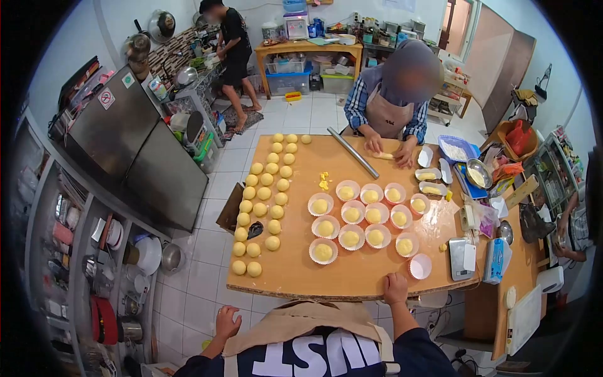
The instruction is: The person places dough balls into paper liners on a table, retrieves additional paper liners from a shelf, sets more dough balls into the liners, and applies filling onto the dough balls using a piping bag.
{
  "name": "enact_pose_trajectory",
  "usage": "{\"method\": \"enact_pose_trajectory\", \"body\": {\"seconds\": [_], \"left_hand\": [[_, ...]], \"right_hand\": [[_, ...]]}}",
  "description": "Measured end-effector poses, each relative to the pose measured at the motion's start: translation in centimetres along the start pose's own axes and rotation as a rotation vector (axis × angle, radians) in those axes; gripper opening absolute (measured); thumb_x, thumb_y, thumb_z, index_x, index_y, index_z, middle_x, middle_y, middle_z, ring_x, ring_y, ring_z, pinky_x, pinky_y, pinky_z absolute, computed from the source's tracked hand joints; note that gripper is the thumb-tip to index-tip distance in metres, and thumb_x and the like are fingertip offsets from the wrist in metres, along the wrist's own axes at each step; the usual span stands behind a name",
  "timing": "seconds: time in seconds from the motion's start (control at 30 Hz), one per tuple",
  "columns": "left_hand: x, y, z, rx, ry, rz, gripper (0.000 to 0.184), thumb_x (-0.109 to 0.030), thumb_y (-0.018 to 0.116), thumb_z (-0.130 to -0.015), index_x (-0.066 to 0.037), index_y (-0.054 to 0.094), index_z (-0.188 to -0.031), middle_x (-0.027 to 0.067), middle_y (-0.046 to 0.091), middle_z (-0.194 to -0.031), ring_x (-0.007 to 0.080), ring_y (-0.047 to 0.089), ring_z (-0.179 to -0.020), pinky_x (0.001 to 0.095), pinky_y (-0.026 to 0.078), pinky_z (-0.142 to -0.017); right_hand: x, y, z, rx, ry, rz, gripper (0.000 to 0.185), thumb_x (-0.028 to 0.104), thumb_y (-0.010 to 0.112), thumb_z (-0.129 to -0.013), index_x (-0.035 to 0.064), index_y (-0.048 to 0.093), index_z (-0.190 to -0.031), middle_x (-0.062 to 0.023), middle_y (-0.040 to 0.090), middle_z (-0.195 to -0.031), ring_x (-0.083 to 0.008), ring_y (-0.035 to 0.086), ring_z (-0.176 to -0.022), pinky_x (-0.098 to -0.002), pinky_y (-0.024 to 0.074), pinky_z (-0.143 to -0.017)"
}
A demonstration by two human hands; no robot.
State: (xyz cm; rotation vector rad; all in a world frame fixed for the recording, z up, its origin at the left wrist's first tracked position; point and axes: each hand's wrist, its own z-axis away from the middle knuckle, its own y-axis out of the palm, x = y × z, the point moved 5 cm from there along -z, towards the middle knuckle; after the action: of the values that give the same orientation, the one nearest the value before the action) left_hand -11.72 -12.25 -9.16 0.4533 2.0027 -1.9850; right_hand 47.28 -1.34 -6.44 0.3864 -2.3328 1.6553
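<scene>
My left hand [228,322] hangs beside the apron, just off the table's near edge, with its fingers apart and nothing in it. My right hand [396,288] rests on the near edge of the wooden table [289,264], fingers curled in and no object visible in them. Close to it stands an empty paper cup [420,266]. Beyond are several white paper cups, each holding a pale dough ball [323,252]. Rows of round dough balls [274,212] line the left side of the table. A small dark piece [255,230] lies among them.
Across the table, a co-worker's hands [389,152] handle a dough strip near a metal rolling pin [353,152]. Yellow crumbs [324,181] lie mid-table. At right are a scale [461,259], a blue-and-white pack [494,260] and a flour basket [456,149]. A fridge [135,147] stands left; another person is behind.
</scene>
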Motion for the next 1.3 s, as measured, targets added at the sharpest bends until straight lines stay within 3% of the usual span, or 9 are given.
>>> {"method": "enact_pose_trajectory", "body": {"seconds": [0.33,0.43,0.63,1.13,1.3], "left_hand": [[-0.2,-0.8,-0.3,-0.053,0.074,-0.022,0.027,-0.017,0.070,-0.075,-0.008,0.064,-0.100,0.0123,0.057,-0.102,0.0325,0.055,-0.099,0.0444,0.045,-0.088],[1.1,-0.5,0.1,-0.009,0.045,-0.016,0.027,-0.017,0.071,-0.074,-0.009,0.064,-0.100,0.0126,0.057,-0.102,0.0329,0.055,-0.100,0.0446,0.046,-0.087],[3.3,1.7,0.9,0.070,0.032,-0.053,0.029,-0.018,0.072,-0.073,-0.009,0.064,-0.099,0.0130,0.058,-0.103,0.0332,0.055,-0.101,0.0446,0.046,-0.087],[-0.2,-0.4,-0.7,0.009,0.055,0.008,0.028,-0.017,0.071,-0.074,-0.008,0.063,-0.099,0.0127,0.057,-0.103,0.0329,0.055,-0.100,0.0444,0.045,-0.088],[0.6,0.4,0.2,0.064,-0.076,0.007,0.028,-0.018,0.071,-0.075,-0.008,0.064,-0.100,0.0131,0.057,-0.104,0.0335,0.055,-0.101,0.0450,0.045,-0.089]], "right_hand": [[0.2,-0.1,0.0,0.018,0.022,-0.008,0.008,0.014,0.060,-0.085,0.0077,0.057,-0.089,-0.0136,0.057,-0.085,-0.0348,0.055,-0.083,-0.0454,0.0437,-0.076],[0.4,-0.2,0.0,-0.058,-0.013,-0.005,0.008,0.015,0.061,-0.083,0.0080,0.056,-0.085,-0.0132,0.056,-0.080,-0.0355,0.055,-0.078,-0.0481,0.0434,-0.071],[-0.1,0.3,0.2,0.012,0.031,0.014,0.009,0.014,0.061,-0.084,0.0080,0.057,-0.089,-0.0128,0.057,-0.084,-0.0348,0.056,-0.083,-0.0462,0.0435,-0.075],[-0.6,0.8,0.4,0.027,0.010,0.012,0.008,0.014,0.060,-0.084,0.0074,0.057,-0.088,-0.0131,0.055,-0.083,-0.0349,0.055,-0.082,-0.0456,0.0431,-0.073],[-0.1,0.0,0.0,0.009,0.001,0.011,0.007,0.014,0.060,-0.085,0.0078,0.057,-0.088,-0.0132,0.055,-0.083,-0.0345,0.055,-0.082,-0.0453,0.0429,-0.073]]}}
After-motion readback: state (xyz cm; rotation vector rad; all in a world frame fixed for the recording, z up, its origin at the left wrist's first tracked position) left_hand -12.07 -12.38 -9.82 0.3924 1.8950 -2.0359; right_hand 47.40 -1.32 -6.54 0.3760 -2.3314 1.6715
